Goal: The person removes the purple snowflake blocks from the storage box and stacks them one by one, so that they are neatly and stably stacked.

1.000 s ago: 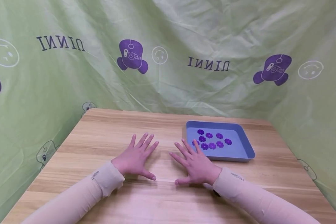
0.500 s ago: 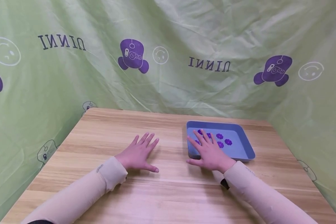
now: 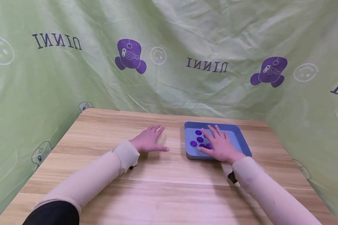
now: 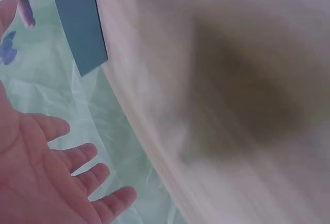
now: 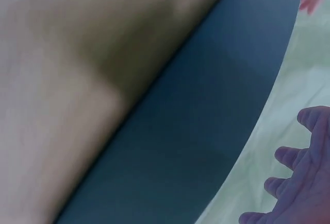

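Observation:
In the head view, a shallow blue tray lies on the right half of the wooden table. Several purple flower-shaped pieces are in it, some of them covered by my right hand. That hand hovers over the tray, fingers spread, holding nothing. My left hand is above the table to the left of the tray, fingers extended and apart from it. The left wrist view has the palm bare and the tray's side beyond. From the right wrist, the tray's outer wall fills the middle.
The wooden table extends in front of and to the left of the tray. A green curtain with purple prints hangs round the back and sides, close to the table's edges.
My right hand has moved right and forward from the tray's near left corner to over the tray. The left hand has shifted forward and rightward and turned sideways. The head view has shifted slightly.

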